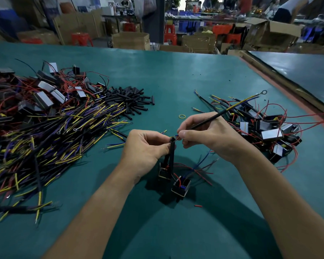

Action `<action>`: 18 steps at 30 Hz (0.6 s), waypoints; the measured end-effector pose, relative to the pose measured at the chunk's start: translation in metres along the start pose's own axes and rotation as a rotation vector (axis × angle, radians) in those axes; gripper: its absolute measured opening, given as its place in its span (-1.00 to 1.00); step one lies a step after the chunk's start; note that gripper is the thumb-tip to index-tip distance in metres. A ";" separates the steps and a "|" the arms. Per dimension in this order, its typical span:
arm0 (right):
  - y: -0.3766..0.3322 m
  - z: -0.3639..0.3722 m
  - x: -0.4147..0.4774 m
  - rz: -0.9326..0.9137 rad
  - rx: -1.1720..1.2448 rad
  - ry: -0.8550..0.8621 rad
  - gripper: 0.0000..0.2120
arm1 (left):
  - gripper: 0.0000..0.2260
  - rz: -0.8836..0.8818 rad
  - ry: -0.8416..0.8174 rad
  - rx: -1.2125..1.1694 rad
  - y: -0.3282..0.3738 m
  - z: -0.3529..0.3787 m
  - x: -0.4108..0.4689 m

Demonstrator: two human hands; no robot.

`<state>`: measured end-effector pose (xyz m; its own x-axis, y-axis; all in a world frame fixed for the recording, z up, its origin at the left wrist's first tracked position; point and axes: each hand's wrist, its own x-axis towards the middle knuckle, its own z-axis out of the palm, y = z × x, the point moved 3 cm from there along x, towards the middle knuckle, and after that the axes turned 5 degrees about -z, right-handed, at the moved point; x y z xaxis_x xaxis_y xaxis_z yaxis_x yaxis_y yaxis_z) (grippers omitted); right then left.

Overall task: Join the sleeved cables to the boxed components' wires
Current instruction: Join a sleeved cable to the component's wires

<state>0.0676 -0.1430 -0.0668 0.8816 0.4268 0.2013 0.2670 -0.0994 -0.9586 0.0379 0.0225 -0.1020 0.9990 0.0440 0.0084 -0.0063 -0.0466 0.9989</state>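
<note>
Tabletop (pixel 176 81) centre: left grip (pixel 144 148) curls round an upright black tube (pixel 172 152), thumb and fingers closed on it near its top. Right grip (pixel 204 135) pinches a sleeved cable (pixel 223 113) by its bared end, at the tube's mouth; the cable runs up and right to a ring terminal (pixel 264 92). Two boxes (pixel 181 186) are just below the tube, red and blue wires trailing right. Loose cables (pixel 54 131) lie heaped left, spare tubes (pixel 131 100) behind them, further boxes (pixel 269 131) right
</note>
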 end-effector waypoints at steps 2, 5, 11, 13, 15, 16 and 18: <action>0.000 -0.001 0.000 -0.008 -0.005 0.007 -0.85 | -0.92 0.025 0.007 -0.018 0.001 0.000 0.000; 0.000 -0.002 0.000 -0.017 -0.002 0.010 -0.85 | -0.92 0.060 0.027 -0.036 0.001 0.000 -0.001; 0.001 -0.004 0.003 -0.049 -0.021 0.012 -0.87 | -0.93 0.088 0.029 -0.066 0.003 0.000 0.000; 0.001 -0.004 0.003 -0.058 -0.034 0.013 -0.89 | -0.91 0.092 0.039 -0.053 0.002 0.000 0.000; 0.001 -0.003 0.003 -0.068 -0.047 0.013 -0.88 | -0.89 0.099 0.033 -0.048 0.003 0.001 0.000; 0.000 -0.003 0.003 -0.072 -0.051 0.013 -0.88 | -0.88 0.106 0.027 -0.049 0.003 0.001 0.000; -0.001 -0.002 0.004 -0.084 -0.060 0.017 -0.87 | -0.87 0.130 0.015 -0.048 0.004 0.001 -0.001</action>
<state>0.0714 -0.1434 -0.0648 0.8614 0.4210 0.2841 0.3625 -0.1178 -0.9245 0.0365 0.0213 -0.0980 0.9889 0.0560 0.1378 -0.1377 -0.0051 0.9905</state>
